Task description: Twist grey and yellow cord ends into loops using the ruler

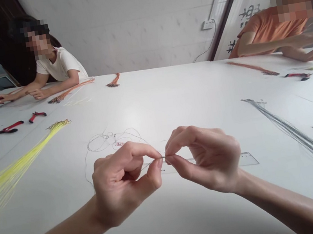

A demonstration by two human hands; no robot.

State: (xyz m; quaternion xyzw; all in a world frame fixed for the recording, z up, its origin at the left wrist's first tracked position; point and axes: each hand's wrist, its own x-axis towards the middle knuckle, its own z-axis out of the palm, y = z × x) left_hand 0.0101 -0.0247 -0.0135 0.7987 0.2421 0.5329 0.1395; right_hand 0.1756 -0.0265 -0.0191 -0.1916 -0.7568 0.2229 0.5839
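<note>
We look down at a white surface (164, 92) from the head of a seated person, with both forearms reaching in from the bottom corners. The left hand (122, 185) and right hand (207, 160) are together at the middle, with the thumb and forefinger of each pinching a thin strand (163, 157) between nearly meeting fingertips. Its material is too fine to tell. Just beyond the hands, a loose coil (109, 140) of similar strand lies on the surface around a small red-marked tag (118, 144), and a clear ruler (248, 159) lies beneath and to the right of the hands. Only this one strand is in hand. A long yellow bundle (18, 162) lies well to the left, and a long grey bundle (296, 138) well to the right, both untouched. Farther off are red-handled pliers (36, 116) and finished-looking orange bundles (72, 90). Across the surface, a person in a white T-shirt (59, 65) and a person in an orange shirt (267, 28) rest their arms on it.
</note>
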